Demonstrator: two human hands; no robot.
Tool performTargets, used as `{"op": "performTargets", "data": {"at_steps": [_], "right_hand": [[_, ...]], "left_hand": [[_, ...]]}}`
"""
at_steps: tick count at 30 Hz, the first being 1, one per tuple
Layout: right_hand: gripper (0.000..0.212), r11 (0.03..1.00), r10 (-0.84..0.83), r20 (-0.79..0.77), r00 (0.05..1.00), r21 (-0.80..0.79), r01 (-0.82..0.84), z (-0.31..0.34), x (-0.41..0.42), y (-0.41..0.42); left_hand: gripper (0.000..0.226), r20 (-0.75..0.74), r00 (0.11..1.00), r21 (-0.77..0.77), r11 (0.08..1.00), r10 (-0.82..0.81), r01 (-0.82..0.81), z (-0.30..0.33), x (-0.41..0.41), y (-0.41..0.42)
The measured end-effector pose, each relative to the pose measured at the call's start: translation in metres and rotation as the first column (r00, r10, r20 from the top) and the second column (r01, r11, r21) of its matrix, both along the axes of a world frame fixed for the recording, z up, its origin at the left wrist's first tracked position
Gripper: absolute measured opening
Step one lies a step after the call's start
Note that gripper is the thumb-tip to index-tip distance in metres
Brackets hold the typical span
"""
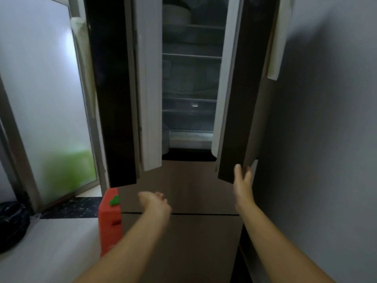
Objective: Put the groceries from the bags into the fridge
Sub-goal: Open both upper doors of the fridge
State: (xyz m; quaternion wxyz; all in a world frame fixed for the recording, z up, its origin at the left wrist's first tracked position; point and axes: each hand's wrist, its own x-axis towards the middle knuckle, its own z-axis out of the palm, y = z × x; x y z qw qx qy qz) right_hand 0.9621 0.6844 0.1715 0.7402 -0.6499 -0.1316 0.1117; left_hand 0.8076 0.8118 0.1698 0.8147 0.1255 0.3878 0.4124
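A tall brown fridge [183, 190] stands straight ahead with both upper doors swung partly open. The left door [114, 99] and the right door [242, 111] frame a dim interior with several shelves [191, 56] and a white bowl [177, 15] up high. My right hand [241, 180] rests against the bottom corner of the right door, fingers flat on its edge. My left hand [155, 201] hovers open and empty below the left door, touching nothing. No grocery bags are in view.
A red plastic stool or crate [110, 219] with a green mark stands left of the fridge. A black bag [12, 223] sits on the white floor at far left, by a frosted glass door [40, 99]. A grey wall [326, 139] closes the right side.
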Motion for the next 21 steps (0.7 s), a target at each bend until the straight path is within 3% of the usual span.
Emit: {"op": "performTargets", "data": {"at_steps": [3, 5, 7, 8, 10, 15, 21], "right_hand": [[0.073, 0.961, -0.006, 0.195, 0.981, -0.271, 0.059, 0.002, 0.008, -0.014], [0.077, 0.910, 0.022, 0.297, 0.955, -0.401, 0.104, 0.001, 0.023, -0.028], [0.076, 0.874, 0.064, 0.390, 0.919, -0.466, 0.137, 0.001, 0.036, -0.037], [0.075, 0.869, 0.073, 0.412, 0.908, -0.473, 0.145, 0.001, 0.040, -0.039], [0.069, 0.879, 0.081, 0.429, 0.900, -0.456, 0.138, 0.000, 0.045, -0.042], [0.044, 0.959, 0.030, 0.517, 0.855, -0.258, 0.122, -0.005, 0.044, -0.072], [0.045, 0.963, -0.200, 0.357, 0.913, -0.099, 0.250, -0.016, 0.080, -0.125]], "left_hand": [[0.043, -0.148, 0.958, 0.301, 0.912, -0.244, 0.279, 0.016, 0.061, -0.057], [0.050, -0.300, 0.901, 0.579, 0.691, -0.314, 0.433, 0.043, 0.098, -0.071], [0.061, -0.376, 0.875, 0.726, 0.490, -0.305, 0.483, 0.062, 0.129, -0.074], [0.063, -0.393, 0.873, 0.750, 0.449, -0.288, 0.485, 0.069, 0.137, -0.076], [0.063, -0.385, 0.889, 0.766, 0.452, -0.248, 0.458, 0.073, 0.140, -0.081], [0.048, -0.344, 0.905, 0.824, 0.381, -0.251, 0.419, 0.072, 0.133, -0.116], [0.034, -0.382, 0.914, 0.893, 0.200, -0.139, 0.403, 0.067, 0.163, -0.172]]}}
